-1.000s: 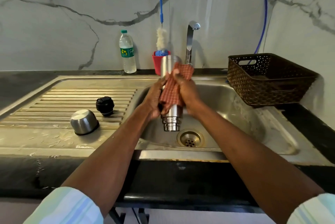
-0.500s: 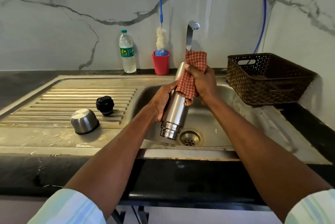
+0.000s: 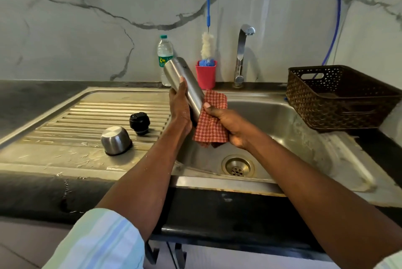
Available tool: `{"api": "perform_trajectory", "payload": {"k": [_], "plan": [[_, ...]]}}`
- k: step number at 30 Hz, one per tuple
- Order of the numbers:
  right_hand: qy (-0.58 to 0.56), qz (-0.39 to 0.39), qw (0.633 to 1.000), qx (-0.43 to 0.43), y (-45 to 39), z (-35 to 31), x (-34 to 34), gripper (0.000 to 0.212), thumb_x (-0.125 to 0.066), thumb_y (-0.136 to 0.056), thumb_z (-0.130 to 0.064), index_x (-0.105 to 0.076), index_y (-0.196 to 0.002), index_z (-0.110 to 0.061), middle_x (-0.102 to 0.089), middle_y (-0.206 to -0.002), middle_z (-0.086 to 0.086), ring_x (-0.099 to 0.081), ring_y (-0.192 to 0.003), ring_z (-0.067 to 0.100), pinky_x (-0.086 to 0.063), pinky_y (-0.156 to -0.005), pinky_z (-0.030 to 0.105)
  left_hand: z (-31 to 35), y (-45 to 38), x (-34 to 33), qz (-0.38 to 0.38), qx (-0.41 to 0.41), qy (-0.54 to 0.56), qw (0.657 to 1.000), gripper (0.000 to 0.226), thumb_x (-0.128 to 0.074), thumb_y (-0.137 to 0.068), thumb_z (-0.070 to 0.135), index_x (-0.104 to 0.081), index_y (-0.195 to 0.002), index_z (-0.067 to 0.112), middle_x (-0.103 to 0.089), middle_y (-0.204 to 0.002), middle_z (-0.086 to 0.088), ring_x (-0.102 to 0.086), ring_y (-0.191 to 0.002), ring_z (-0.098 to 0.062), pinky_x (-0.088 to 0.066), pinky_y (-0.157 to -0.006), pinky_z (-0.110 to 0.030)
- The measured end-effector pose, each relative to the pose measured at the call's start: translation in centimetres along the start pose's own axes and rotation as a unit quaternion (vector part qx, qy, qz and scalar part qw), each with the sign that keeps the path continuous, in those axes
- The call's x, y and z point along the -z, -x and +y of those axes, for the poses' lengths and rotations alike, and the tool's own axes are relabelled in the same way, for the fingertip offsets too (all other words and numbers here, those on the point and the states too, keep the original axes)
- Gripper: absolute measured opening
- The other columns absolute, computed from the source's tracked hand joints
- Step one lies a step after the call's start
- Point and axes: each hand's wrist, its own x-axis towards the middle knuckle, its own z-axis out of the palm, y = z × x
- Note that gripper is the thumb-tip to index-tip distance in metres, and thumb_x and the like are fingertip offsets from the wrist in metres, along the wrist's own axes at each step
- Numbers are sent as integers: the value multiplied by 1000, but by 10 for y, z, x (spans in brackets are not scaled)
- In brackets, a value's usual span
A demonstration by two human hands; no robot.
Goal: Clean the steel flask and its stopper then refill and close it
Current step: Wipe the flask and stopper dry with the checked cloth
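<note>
My left hand (image 3: 180,107) grips the steel flask (image 3: 185,86) around its middle, above the sink's left edge. The flask is tilted, its closed base up and to the left, its mouth end hidden behind the cloth. My right hand (image 3: 232,126) holds a red checked cloth (image 3: 212,120) wrapped around the flask's lower end. The black stopper (image 3: 139,122) stands on the ribbed draining board (image 3: 87,116). The steel cup lid (image 3: 115,140) lies mouth down in front of the stopper.
The sink basin (image 3: 282,129) with its drain (image 3: 237,166) lies below my hands. At the back stand a tap (image 3: 241,55), a red cup (image 3: 206,75) holding a blue-handled bottle brush (image 3: 208,7), and a plastic water bottle (image 3: 164,53). A brown basket (image 3: 339,96) sits on the right.
The flask has swung so its base now leans left instead of right. My right hand slid the cloth from the upper end down to the lower end.
</note>
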Motion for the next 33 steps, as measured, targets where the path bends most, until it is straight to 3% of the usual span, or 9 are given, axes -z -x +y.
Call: {"api": "perform_trajectory", "payload": {"k": [6,11,13,16,19,22,27,30,33], "plan": [[-52,3,998,-33,8,-6,15,38,-81,-73,-12,-63,-104,-3,-72,-84,8,-69,-77,25,-56,-84,46,-4,0,-7,10,-20,-58,998,81,-62,-89,57,-25,-150,19,-60,-128,-12,-64,-110,-28,-53,-99,-49],[-33,93,995,35,5,-21,32,40,-81,-70,-10,-61,-104,-8,-69,-87,7,-65,-77,23,-55,-72,36,-3,6,-16,-21,-96,-199,975,116,-70,-77,63,14,-154,42,-27,-154,-17,-49,-129,-30,-45,-107,-46],[-11,118,991,53,5,-29,46,38,-81,-69,-9,-62,-102,-11,-69,-91,7,-64,-81,24,-54,-73,35,-4,13,-16,-29,-154,-303,940,106,-72,-82,57,9,-152,49,-9,-157,-20,-34,-138,-30,-38,-110,-40],[7,136,988,70,8,-40,67,34,-78,-71,-8,-63,-101,-10,-68,-92,7,-64,-79,21,-53,-68,31,-11,13,-10,-114,-205,-472,850,115,-78,-68,67,8,-144,59,15,-161,-24,7,-150,-40,-6,-121,-54],[55,135,986,76,11,-48,92,42,-79,-69,-7,-62,-107,-10,-68,-98,9,-65,-87,25,-55,-81,37,-12,8,-6,-120,-282,-620,722,133,-83,-63,63,10,-156,39,30,-158,-20,27,-146,-39,15,-119,-54],[132,111,983,57,14,-51,106,57,-81,-65,-10,-59,-118,-12,-66,-107,11,-63,-99,29,-52,-95,45,-11,13,-12,-127,-362,-692,612,115,-80,-70,55,-13,-158,24,6,-165,-16,14,-150,-36,23,-117,-48],[130,95,984,72,13,-48,99,47,-79,-70,-11,-61,-113,-12,-68,-101,8,-65,-89,23,-53,-85,38,0,23,-16,-147,-333,-737,569,80,-74,-72,52,-44,-140,23,-52,-137,-10,-45,-126,-33,-29,-112,-49],[23,134,984,114,6,-45,90,49,-78,-73,-11,-59,-118,-7,-69,-96,6,-67,-81,20,-57,-81,37,2,30,-13,-190,-273,-725,604,68,-74,-72,56,-55,-125,19,-64,-118,-5,-60,-100,-26,-48,-89,-38],[-54,187,967,165,1,-41,76,29,-76,-80,-20,-61,-104,-17,-69,-90,-2,-67,-81,17,-56,-83,40,-7,39,-16,-199,-250,-675,665,61,-75,-74,56,-62,-119,17,-63,-99,2,-56,-79,-15,-40,-60,-21]]}}
